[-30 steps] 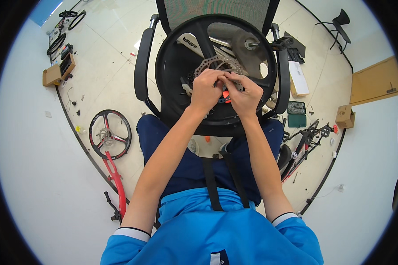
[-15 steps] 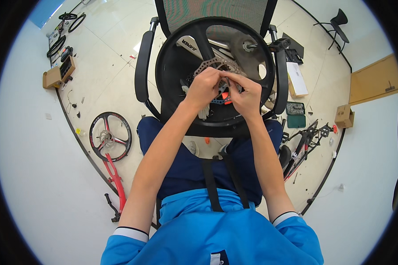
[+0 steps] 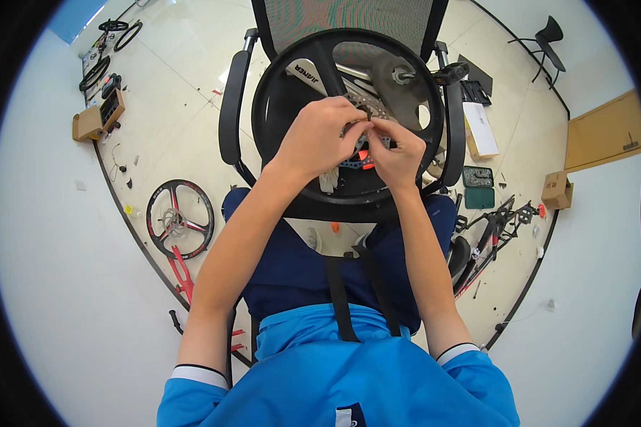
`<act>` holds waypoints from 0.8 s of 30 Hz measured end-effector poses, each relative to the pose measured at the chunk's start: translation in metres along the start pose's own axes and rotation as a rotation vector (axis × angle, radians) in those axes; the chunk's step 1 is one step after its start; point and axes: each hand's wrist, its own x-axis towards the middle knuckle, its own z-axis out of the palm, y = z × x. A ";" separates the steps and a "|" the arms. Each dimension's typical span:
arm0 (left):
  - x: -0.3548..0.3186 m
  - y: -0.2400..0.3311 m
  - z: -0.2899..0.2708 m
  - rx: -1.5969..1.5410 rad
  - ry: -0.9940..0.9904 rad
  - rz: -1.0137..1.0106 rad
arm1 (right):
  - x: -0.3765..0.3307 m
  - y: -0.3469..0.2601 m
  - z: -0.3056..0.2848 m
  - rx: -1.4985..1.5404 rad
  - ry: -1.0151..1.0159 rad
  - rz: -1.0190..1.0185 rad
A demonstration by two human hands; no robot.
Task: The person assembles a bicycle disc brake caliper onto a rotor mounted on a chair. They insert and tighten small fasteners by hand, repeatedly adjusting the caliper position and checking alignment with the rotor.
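A black bicycle wheel (image 3: 260,121) lies flat on the seat of an office chair. Above its hub, my left hand (image 3: 322,134) and my right hand (image 3: 399,151) meet, thumbs and fingertips pinched together. A small dark piece (image 3: 368,112) shows between the fingertips; its kind is too small to make out. Under the hands sits a perforated metal brake disc (image 3: 386,109), partly covered by them. An orange-tipped item (image 3: 365,159) lies just below the fingers. Beside it, a whitish glove-like cloth (image 3: 329,181) shows below my left wrist.
The chair's armrests (image 3: 231,107) flank the wheel. On the floor at left lie another wheel (image 3: 179,219) and a red fork (image 3: 182,274). To the right are a toolbox (image 3: 478,186), a bicycle frame (image 3: 488,238), a cardboard box (image 3: 557,191) and a white box (image 3: 481,129).
My left hand has turned, showing more of its back, and its wrist has shifted left. My right hand stays nearly in place. The small dark piece now shows between the fingertips.
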 end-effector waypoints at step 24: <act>-0.048 0.028 0.025 -0.117 0.207 -0.239 | -0.026 0.017 0.030 -0.020 0.175 -0.167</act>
